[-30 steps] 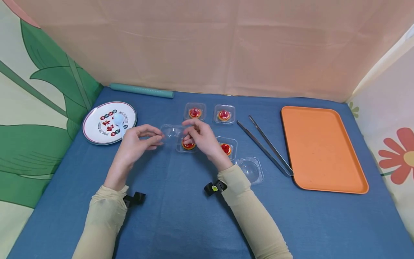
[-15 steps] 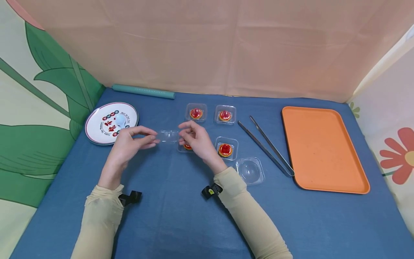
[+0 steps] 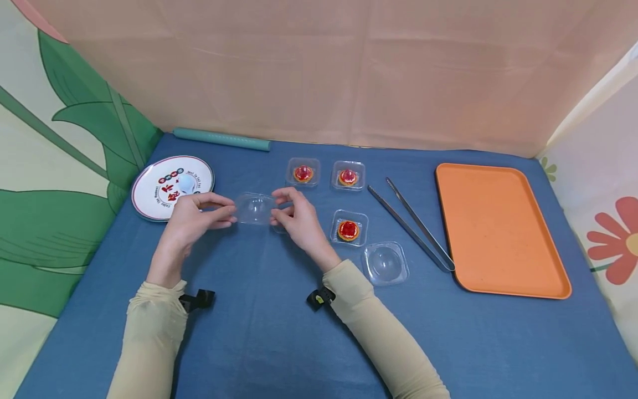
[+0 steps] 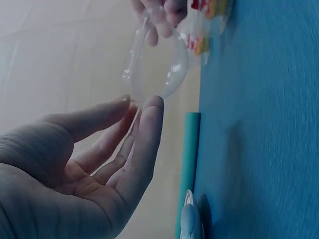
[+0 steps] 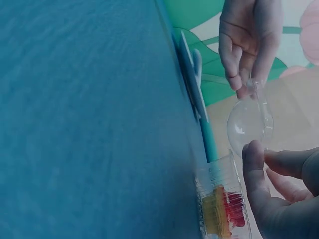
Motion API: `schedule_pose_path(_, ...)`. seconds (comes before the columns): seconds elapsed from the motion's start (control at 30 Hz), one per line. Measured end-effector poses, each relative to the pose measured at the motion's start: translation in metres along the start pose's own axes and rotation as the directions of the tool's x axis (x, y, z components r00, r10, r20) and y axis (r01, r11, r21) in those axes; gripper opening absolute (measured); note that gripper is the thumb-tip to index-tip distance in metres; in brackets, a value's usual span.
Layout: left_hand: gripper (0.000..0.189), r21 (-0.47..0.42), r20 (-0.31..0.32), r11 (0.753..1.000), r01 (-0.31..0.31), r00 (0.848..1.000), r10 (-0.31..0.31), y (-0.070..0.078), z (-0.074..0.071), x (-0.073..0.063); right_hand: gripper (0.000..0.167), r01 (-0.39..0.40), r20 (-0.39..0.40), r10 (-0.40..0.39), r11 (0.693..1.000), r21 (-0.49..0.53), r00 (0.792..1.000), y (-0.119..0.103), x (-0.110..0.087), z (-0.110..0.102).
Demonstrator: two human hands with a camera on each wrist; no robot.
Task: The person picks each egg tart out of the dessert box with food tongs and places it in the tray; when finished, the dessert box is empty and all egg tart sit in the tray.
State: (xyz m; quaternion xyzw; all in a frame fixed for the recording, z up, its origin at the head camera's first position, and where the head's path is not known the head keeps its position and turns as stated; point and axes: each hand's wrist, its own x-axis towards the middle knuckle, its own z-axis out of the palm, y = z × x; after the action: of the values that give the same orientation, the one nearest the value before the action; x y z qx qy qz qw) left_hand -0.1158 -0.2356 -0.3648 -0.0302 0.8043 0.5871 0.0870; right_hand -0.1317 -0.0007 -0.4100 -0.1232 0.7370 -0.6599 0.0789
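Observation:
A clear plastic domed lid (image 3: 255,209) is held above the table between both hands. My left hand (image 3: 198,216) pinches its left edge; in the left wrist view the thumb and fingertips meet at the rim. On the opposite edge my right hand (image 3: 297,220) pinches the lid with thumb and fingers, as the right wrist view also shows. Below the right hand sits a clear box with a red-topped tart (image 5: 224,214), mostly hidden in the head view. Another boxed tart (image 3: 348,230) stands just right of that hand.
Two more boxed tarts (image 3: 303,174) stand farther back. A second clear lid (image 3: 386,263) lies near the right forearm. Metal tongs (image 3: 411,227) lie beside an orange tray (image 3: 503,230). White plates (image 3: 149,194) bear a light blue rounded thing at left; a teal roll (image 3: 221,138) lies behind.
The right hand has moved left and taken hold of the lid's other edge. Both hands have lifted the lid, shifted it slightly left and tilted it.

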Motion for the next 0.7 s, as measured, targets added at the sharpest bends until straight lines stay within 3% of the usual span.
schedule_pose_path(0.43, 0.048, 0.125, 0.085, 0.988, 0.096, 0.991, -0.107, -0.004, -0.004, 0.005, 0.025, 0.022, -0.055, -0.030, 0.990, -0.140, 0.998, 0.000, -0.002, 0.007)
schedule_pose_path(0.7, 0.044, 0.166, 0.099, 0.981, 0.103, 0.988, -0.121, -0.008, -0.010, 0.005, 0.025, 0.083, 0.040, -0.074, 0.950, -0.301, 0.996, -0.005, -0.003, 0.011)
